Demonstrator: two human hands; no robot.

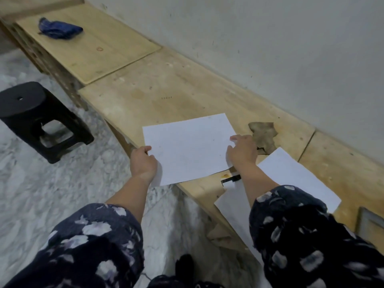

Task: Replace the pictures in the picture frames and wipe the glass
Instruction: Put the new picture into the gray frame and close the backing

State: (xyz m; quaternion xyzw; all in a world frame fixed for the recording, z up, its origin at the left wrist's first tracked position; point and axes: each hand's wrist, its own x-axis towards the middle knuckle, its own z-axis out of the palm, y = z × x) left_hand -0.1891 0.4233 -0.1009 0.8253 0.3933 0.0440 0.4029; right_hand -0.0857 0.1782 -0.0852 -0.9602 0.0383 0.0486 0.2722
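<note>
Two hands holding a white sheet over a wooden bench.
Left hand [143, 163] grips the white sheet [189, 148] at its near-left edge; right hand [242, 151] pinches its right edge. Beyond lie a brown rag [264, 136] and, farther left, a blue cloth [60, 28] on the bench [166, 88].

The white sheet [187, 148] is hiding whatever is lying under it; a frame [368, 224] is being cut by the right edge; a sleeve is covering part of the second sheet [295, 175].
</note>
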